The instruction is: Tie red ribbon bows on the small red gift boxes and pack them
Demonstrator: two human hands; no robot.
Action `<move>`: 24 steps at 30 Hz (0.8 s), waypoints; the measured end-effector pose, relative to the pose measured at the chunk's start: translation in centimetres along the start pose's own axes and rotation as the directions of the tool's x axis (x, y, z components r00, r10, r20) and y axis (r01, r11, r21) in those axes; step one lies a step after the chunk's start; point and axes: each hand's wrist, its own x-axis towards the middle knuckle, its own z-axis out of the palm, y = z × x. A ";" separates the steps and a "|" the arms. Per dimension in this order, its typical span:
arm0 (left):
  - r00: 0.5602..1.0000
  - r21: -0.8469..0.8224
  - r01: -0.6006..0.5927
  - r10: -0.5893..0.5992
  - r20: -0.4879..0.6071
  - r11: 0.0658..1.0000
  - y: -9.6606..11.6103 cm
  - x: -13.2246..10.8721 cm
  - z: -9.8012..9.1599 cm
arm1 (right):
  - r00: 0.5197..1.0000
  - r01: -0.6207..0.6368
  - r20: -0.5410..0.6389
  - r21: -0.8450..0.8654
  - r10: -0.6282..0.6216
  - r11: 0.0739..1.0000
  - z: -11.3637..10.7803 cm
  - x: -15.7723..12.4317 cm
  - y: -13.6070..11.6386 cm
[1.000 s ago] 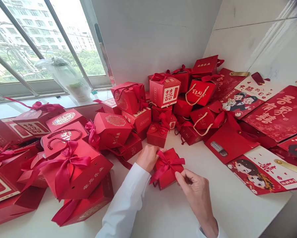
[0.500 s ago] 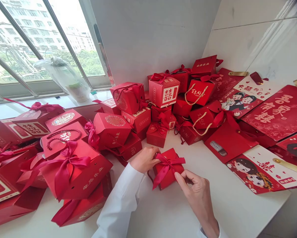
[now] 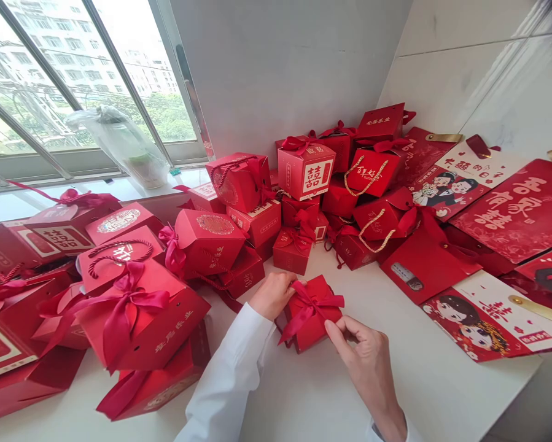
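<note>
A small red gift box (image 3: 311, 336) sits on the white table in front of me, with a dark pink satin ribbon (image 3: 313, 312) tied in a bow across its top. At the box's far left side is my left hand (image 3: 274, 296), its fingers closed around a loop of the bow, the fingertips partly hidden. My right hand (image 3: 363, 359) pinches the ribbon between thumb and forefinger at the box's near right edge. One loose ribbon tail hangs over the left side of the box.
Red gift boxes with bows are heaped on the left (image 3: 140, 313) and at the back (image 3: 306, 169). Red and white paper gift bags (image 3: 482, 316) lie flat on the right. A plastic-wrapped item (image 3: 135, 150) stands on the sill by the barred window (image 3: 73, 73).
My left hand's fingers have shifted slightly up and right along the bow. The loose ribbon tail has swung a little left. My right hand has barely moved.
</note>
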 end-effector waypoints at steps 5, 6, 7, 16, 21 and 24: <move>0.999 -0.004 0.024 -0.024 -0.025 1.000 -0.2 0.2 0.4 | 1.000 0.006 -0.002 -0.014 -0.007 1.000 0.1 0.1 0.1; 0.999 -0.001 0.025 -0.025 -0.028 1.000 -0.2 0.2 0.4 | 1.000 0.010 -0.005 -0.018 -0.010 1.000 0.1 0.1 0.1; 0.999 0.002 0.023 -0.023 -0.031 1.000 -0.1 0.2 0.4 | 1.000 0.015 -0.009 -0.022 -0.015 1.000 0.1 0.1 0.2; 1.000 0.025 0.018 -0.018 0.016 1.000 0.5 -0.4 -0.7 | 0.999 0.039 -0.034 -0.009 -0.039 0.999 -0.6 -0.5 0.5; 0.999 -0.003 -0.023 0.023 0.031 1.000 0.5 -0.5 -0.8 | 0.988 -0.055 -0.143 0.016 0.057 0.998 -1.4 -0.5 0.7; 1.000 0.007 -0.002 0.002 0.013 1.000 0.6 -0.3 -0.7 | 0.984 -0.109 -0.138 0.039 0.114 0.993 -1.7 -0.2 1.1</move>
